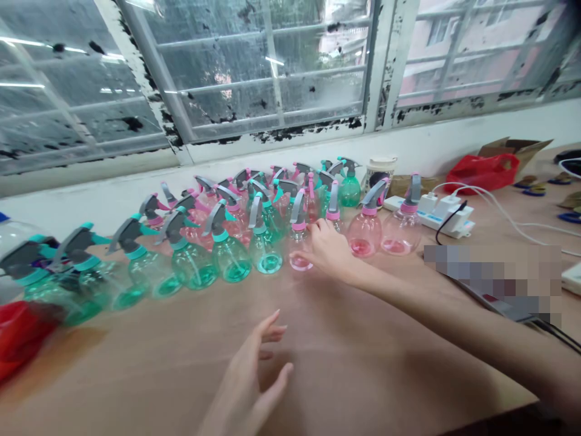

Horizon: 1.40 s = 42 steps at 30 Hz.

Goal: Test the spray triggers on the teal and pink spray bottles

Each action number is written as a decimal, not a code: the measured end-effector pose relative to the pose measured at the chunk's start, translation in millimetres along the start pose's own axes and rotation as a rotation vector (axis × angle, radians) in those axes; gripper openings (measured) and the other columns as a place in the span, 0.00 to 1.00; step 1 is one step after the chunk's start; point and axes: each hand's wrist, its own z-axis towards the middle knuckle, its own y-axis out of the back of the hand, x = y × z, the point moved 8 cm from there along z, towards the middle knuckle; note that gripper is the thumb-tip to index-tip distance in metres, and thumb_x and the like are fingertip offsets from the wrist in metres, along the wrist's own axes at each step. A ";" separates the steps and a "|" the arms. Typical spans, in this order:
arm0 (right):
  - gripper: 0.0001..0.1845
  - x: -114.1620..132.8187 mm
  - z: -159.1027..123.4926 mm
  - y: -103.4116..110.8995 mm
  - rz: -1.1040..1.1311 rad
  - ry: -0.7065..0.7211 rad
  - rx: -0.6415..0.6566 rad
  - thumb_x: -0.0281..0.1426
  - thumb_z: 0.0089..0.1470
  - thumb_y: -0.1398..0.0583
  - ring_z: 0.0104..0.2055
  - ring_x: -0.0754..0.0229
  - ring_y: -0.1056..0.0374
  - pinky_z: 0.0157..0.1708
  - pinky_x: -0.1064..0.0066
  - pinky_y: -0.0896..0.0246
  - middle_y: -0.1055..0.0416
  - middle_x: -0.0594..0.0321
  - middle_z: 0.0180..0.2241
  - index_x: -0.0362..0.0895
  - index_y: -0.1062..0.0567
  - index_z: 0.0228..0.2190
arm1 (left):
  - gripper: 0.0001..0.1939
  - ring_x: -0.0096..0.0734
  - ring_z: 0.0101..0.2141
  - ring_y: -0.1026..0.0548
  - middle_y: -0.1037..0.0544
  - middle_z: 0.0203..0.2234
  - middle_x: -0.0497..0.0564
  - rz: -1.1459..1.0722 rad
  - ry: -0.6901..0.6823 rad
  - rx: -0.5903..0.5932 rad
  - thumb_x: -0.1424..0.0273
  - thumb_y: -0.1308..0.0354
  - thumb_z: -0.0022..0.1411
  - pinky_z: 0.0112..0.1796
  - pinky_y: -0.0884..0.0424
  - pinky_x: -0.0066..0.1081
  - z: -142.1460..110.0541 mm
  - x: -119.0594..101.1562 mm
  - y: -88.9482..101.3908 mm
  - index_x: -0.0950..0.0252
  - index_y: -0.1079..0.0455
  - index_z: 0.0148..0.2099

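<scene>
My right hand (329, 248) reaches across to a clear pink spray bottle (298, 243) in the front row. Its thumb lies low on the bottle and its curled fingers are by the pink collar, closed on the bottle's right side. Just behind that hand stands another pink spray bottle (333, 210), partly covered by it. Nearer to me, my left hand (254, 375) hovers over the table, fingers apart and holding nothing. Left of the gripped bottle stands a green spray bottle (267, 257) with a grey trigger head.
Several green and pink spray bottles crowd the table along the wall. Two pink spray bottles (365, 227) stand at right, near a white power strip (447, 215) with cables. A paper cup (381, 169) is behind; red plastic bags (481, 169) lie at both sides.
</scene>
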 end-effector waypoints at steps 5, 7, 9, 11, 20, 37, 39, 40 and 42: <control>0.32 1.9 -1.2 -0.7 0.028 -0.022 0.008 0.50 0.57 0.42 0.50 0.40 0.34 0.37 0.55 0.29 0.31 0.40 0.49 0.37 0.32 0.51 | 0.26 0.42 0.44 0.20 0.22 0.45 0.55 0.007 0.041 0.020 0.67 0.47 0.62 0.40 0.20 0.40 18.4 2.6 -0.9 0.54 0.45 0.61; 0.34 0.2 -6.1 3.8 0.064 -0.006 -0.021 0.50 0.58 0.42 0.52 0.41 0.34 0.38 0.55 0.29 0.32 0.40 0.51 0.36 0.34 0.55 | 0.25 0.41 0.44 0.20 0.21 0.45 0.55 -0.005 0.065 0.029 0.67 0.46 0.61 0.39 0.20 0.40 23.6 4.6 -2.2 0.55 0.44 0.61; 0.34 -5.5 -13.5 13.7 0.121 0.022 -0.073 0.50 0.58 0.43 0.53 0.42 0.34 0.39 0.56 0.29 0.32 0.43 0.52 0.38 0.35 0.56 | 0.26 0.41 0.44 0.20 0.21 0.45 0.55 -0.020 0.070 0.038 0.66 0.45 0.60 0.39 0.20 0.39 27.5 5.7 -4.6 0.55 0.43 0.61; 0.30 -17.4 -22.0 26.7 0.179 0.034 -0.128 0.50 0.59 0.44 0.51 0.44 0.32 0.40 0.57 0.30 0.29 0.47 0.50 0.40 0.32 0.52 | 0.26 0.41 0.44 0.20 0.21 0.45 0.54 -0.038 0.061 0.035 0.66 0.45 0.60 0.39 0.20 0.39 31.5 5.0 -6.4 0.54 0.42 0.60; 0.27 -81.1 -20.1 40.0 0.226 -0.175 -0.180 0.46 0.58 0.43 0.49 0.42 0.28 0.43 0.54 0.34 0.27 0.46 0.50 0.39 0.30 0.51 | 0.19 0.38 0.42 0.21 0.22 0.44 0.55 -0.106 0.147 0.164 0.65 0.46 0.59 0.42 0.22 0.39 63.7 -14.5 -23.1 0.60 0.34 0.53; 0.26 -78.4 -7.7 17.9 0.093 -0.257 0.075 0.49 0.57 0.42 0.44 0.40 0.27 0.35 0.59 0.37 0.26 0.48 0.44 0.40 0.30 0.44 | 0.16 0.38 0.42 0.22 0.22 0.43 0.55 -0.136 0.191 0.211 0.63 0.47 0.61 0.42 0.25 0.39 61.4 -22.1 -25.3 0.62 0.32 0.49; 0.27 -77.0 -9.5 17.8 0.087 -0.260 0.081 0.51 0.57 0.42 0.45 0.40 0.27 0.35 0.59 0.38 0.26 0.48 0.45 0.40 0.31 0.44 | 0.16 0.38 0.42 0.22 0.22 0.44 0.55 -0.141 0.189 0.212 0.63 0.47 0.62 0.42 0.25 0.38 58.6 -22.2 -25.6 0.62 0.32 0.50; 0.27 -76.3 -9.7 17.3 0.085 -0.260 0.083 0.51 0.57 0.42 0.45 0.40 0.27 0.35 0.59 0.38 0.27 0.48 0.45 0.40 0.31 0.44 | 0.16 0.38 0.42 0.22 0.22 0.43 0.55 -0.143 0.189 0.211 0.63 0.47 0.62 0.42 0.26 0.38 57.2 -22.3 -25.5 0.62 0.32 0.50; 0.28 -75.7 -9.2 15.8 0.074 -0.266 0.083 0.52 0.56 0.43 0.45 0.40 0.27 0.34 0.60 0.38 0.27 0.48 0.45 0.40 0.31 0.45 | 0.15 0.38 0.42 0.22 0.22 0.43 0.54 -0.145 0.187 0.208 0.62 0.47 0.62 0.43 0.26 0.38 54.6 -22.5 -25.1 0.62 0.32 0.50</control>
